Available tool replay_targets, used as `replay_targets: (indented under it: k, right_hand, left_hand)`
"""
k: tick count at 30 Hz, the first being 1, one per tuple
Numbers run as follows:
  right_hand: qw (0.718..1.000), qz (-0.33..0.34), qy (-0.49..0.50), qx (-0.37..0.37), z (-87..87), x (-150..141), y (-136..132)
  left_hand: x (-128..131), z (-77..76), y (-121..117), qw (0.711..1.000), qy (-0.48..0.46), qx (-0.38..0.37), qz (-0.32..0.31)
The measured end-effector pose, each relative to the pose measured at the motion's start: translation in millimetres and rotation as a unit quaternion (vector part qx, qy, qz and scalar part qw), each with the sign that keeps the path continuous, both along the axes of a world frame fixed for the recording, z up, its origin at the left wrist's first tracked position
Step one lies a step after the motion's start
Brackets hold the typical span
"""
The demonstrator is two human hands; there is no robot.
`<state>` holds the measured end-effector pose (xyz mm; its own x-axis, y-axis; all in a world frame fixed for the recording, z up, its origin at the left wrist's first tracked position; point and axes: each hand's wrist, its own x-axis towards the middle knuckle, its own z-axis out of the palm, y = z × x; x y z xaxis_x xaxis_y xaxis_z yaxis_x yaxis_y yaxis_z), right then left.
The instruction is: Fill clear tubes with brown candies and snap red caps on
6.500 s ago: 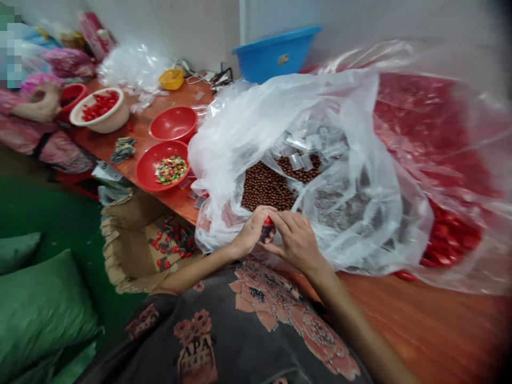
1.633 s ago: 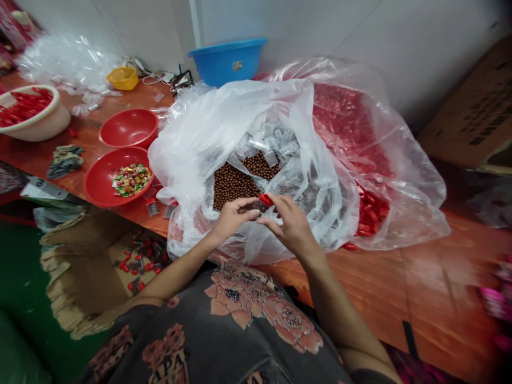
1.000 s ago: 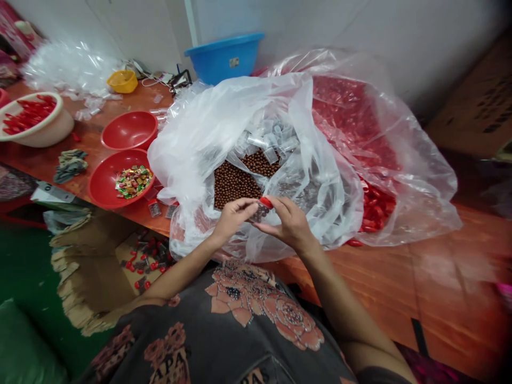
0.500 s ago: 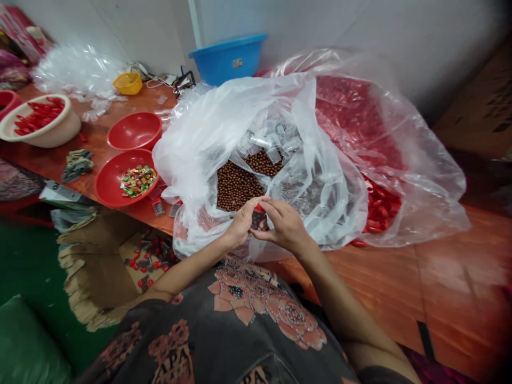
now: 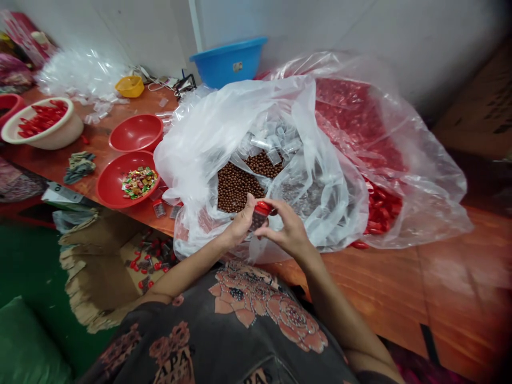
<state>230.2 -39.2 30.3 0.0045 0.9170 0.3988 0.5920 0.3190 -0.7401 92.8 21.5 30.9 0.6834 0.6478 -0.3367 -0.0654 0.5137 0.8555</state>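
Observation:
A small clear jar (image 5: 258,220) with a red cap and dark brown contents is held between my two hands, just in front of the brown balls. My left hand (image 5: 240,224) is closed around its left side, with the thumb pointing up beside the cap. My right hand (image 5: 290,229) grips from the other side, index finger at the cap and thumb low by the body. Beyond them, brown balls (image 5: 236,186) fill part of a white plastic bag (image 5: 188,154). Empty clear jars (image 5: 272,141) lie behind the balls.
A clear bag of red caps (image 5: 380,208) lies to the right. At left are a red bowl of wrapped sweets (image 5: 106,184), another red bowl (image 5: 136,130) and a white basin (image 5: 52,140). Below the table edge, a cardboard box (image 5: 92,266) holds several capped jars. A blue basin (image 5: 228,64) stands behind.
My right hand's fingers have opened somewhat and shifted on the jar, so more of the red cap shows. My left thumb has lifted upright. The jar stays in about the same place.

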Motion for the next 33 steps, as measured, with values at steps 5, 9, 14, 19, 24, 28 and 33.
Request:
replay_targets:
  k: [5,9,14,19,24,28,33]
  right_hand:
    - [0.982,0.039,-0.169,0.071,1.6,-2,0]
    - [0.975,0.028,-0.202,0.092,-1.6,-4,4]
    - [0.967,0.052,-0.216,0.121,-7.1,-6,9]
    - [0.970,0.040,-0.219,0.098,-16.2,-10,1]
    - [0.982,-0.018,-0.177,0.069,-28.9,7,-13]
    - [0.987,-0.083,-0.124,0.059,-42.2,20,-17]
    - [0.983,-0.051,-0.155,0.082,-46.3,11,-14]
  left_hand:
    - [0,3.5,2,0.999,-0.005,-0.047,0.020]
    - [-1,1.8,3,0.995,-0.043,-0.079,0.041]
    - [0,-6.9,0,0.994,-0.061,-0.078,0.048]
    - [-17,-6.4,-8,0.994,-0.054,0.033,0.087]
    - [-95,-11.6,4,0.920,0.096,0.268,0.269]
    - [-178,-40.5,33,0.725,0.357,0.344,0.479]
    - [-225,-86.1,67,0.675,0.522,0.366,0.372]
